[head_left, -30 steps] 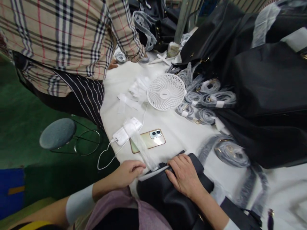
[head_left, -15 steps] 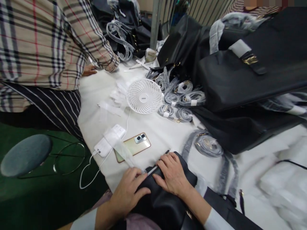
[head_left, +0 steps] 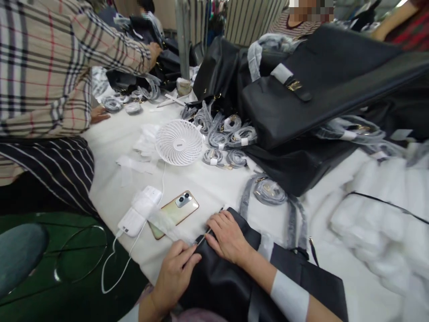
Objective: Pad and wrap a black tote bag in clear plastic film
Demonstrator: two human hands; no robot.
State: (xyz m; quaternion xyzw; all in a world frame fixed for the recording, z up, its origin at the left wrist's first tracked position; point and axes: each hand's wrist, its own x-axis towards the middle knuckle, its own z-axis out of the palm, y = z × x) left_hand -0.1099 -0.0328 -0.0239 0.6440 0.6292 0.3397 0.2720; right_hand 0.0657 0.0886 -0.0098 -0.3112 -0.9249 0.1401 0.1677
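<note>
Head view is showing us working at the near edge of a white table (head_left: 217, 183). We are pressing our right hand (head_left: 228, 237) flat-fingered onto the top edge of a black bag (head_left: 231, 286) that is lying at the table's near edge, partly toward our lap. Our left hand (head_left: 174, 273) is resting on the bag's left side, its fingertips pinching narrowly at a thin pale strip (head_left: 203, 238) along the bag's rim, just beside our right fingertips. Just left of our hands, a gold phone (head_left: 174, 212) is lying face down, with a white power bank (head_left: 139, 210) beside it and a clear plastic sleeve (head_left: 164, 221) draped across both. Farther back a small white fan (head_left: 178, 142) is lying among wrapped grey straps (head_left: 231, 134), and a pile of black bags (head_left: 301, 112) is filling the right side. A person in a plaid shirt (head_left: 43, 67) is standing at the left, one hand (head_left: 98, 115) resting on the table.
</note>
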